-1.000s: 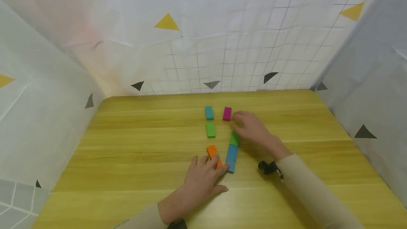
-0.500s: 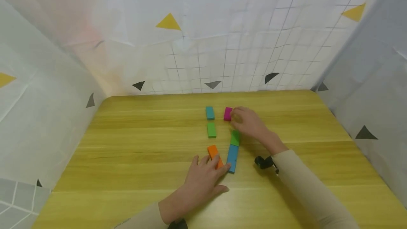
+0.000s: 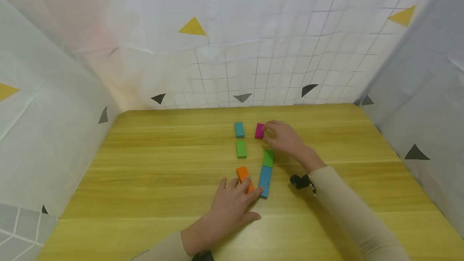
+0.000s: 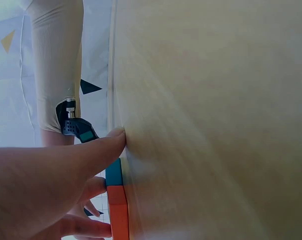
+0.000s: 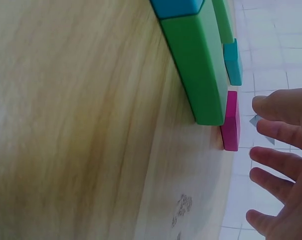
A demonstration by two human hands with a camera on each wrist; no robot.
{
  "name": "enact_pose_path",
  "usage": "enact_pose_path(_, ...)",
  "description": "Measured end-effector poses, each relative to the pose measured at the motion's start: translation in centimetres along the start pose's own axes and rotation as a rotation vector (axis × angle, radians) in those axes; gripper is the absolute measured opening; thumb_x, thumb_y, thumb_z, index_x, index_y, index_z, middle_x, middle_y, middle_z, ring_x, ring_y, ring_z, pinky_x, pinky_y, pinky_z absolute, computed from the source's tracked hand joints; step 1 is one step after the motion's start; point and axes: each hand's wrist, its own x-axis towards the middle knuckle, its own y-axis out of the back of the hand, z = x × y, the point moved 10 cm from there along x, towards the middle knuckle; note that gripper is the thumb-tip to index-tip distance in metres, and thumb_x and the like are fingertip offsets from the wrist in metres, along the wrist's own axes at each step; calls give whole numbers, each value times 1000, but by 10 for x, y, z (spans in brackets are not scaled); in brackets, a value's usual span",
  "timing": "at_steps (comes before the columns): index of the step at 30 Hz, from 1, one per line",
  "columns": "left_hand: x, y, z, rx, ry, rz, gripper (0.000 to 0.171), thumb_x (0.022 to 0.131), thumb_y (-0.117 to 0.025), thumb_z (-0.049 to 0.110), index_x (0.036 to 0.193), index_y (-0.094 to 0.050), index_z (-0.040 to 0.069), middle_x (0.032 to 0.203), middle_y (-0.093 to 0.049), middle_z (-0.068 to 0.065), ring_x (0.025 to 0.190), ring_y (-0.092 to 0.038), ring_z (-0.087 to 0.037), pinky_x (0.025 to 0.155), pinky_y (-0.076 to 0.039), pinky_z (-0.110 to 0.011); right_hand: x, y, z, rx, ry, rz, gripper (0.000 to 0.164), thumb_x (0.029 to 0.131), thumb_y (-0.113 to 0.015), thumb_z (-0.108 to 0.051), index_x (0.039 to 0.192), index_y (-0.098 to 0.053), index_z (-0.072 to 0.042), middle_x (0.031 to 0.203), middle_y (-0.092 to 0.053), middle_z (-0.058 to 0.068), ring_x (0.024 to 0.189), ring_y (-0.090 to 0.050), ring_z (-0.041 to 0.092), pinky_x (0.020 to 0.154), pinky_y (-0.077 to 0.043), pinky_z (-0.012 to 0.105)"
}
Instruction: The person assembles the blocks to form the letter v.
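My left hand (image 3: 230,206) lies with spread fingers over an orange block (image 3: 242,171) and the near end of a blue block (image 3: 265,176). Fingertips rest at both blocks; in the left wrist view they touch the orange block (image 4: 119,212). A green block (image 3: 268,158) stands end to end with the blue one, at its far end. Beyond it, my right hand (image 3: 284,138) hovers with loosely bent fingers, its fingertips overlapping the right edge of a magenta block (image 3: 259,131). The right wrist view shows those fingers (image 5: 278,157) spread apart and nothing held, beside the magenta block (image 5: 230,122).
A teal block (image 3: 239,130) and a light green block (image 3: 241,149) lie in a column left of the magenta one. The wooden table (image 3: 152,196) is enclosed by white sheeting (image 3: 145,63) at the back and sides. Both wrists wear black cameras.
My right hand has shifted slightly away from me, so its fingertips have come up to the magenta block and uncover more of the green block. The left hand has stayed in place.
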Motion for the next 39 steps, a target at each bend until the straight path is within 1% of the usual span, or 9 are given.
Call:
enact_pose_path(9, -1, 2, 0, 7, -4, 21, 67, 85, -54, 74, 145, -47, 44, 146, -54, -1, 122, -59, -32, 100, -45, -62, 7, -3, 3, -16, 28, -5, 33, 89, -70, -24, 118, -68, -8, 131, -64, 14, 122, -57, 38, 107, -43, 55)
enact_pose_path(16, 0, 0, 0, 3, -1, 4, 68, 85, -54, 74, 146, -46, 44, 147, -52, -1, 124, -58, -33, 101, -44, -62, 9, -4, 5, -30, 26, -9, 35, 89, -69, -25, 119, -67, -7, 132, -63, 16, 124, -56, 38, 108, -43, 55)
enact_pose_path(21, 0, -1, -1, -5, 3, -5, 68, 85, -54, 74, 146, -45, 44, 148, -52, -1, 125, -58, -33, 102, -44, -62, 12, -7, 5, -44, 23, -30, 36, 89, -69, -26, 120, -67, -7, 132, -63, 16, 123, -56, 37, 108, -43, 54)
enact_pose_path(25, 0, -1, -1, -1, 5, 1, 68, 85, -54, 74, 146, -45, 44, 147, -52, -1, 124, -58, -33, 102, -44, -62, 16, -8, 3, -58, 27, -42, 34, 90, -69, -28, 116, -67, -7, 130, -64, 14, 122, -57, 36, 107, -44, 53)
enact_pose_path(30, 0, -2, -1, 4, 5, 5, 68, 85, -54, 74, 146, -45, 45, 147, -52, 0, 124, -58, -32, 101, -44, -62, 21, -9, 1, -47, 28, -44, 29, 90, -70, -29, 109, -68, -7, 128, -64, 14, 118, -59, 35, 104, -47, 51)
enact_pose_path(34, 0, -2, -1, -4, 3, 4, 68, 85, -54, 74, 146, -45, 44, 146, -52, 0, 124, -58, -32, 101, -44, -62, 23, -11, 2, -54, 23, -49, 26, 89, -71, -29, 103, -67, -8, 125, -65, 12, 112, -61, 33, 101, -49, 49)
enact_pose_path(39, 1, -3, -1, -4, 0, 4, 68, 85, -54, 74, 146, -45, 45, 146, -52, 0, 123, -58, -33, 101, -44, -62, 24, -16, 3, -81, 40, -55, 23, 88, -70, -28, 100, -67, -9, 113, -67, 9, 95, -61, 28, 88, -53, 44)
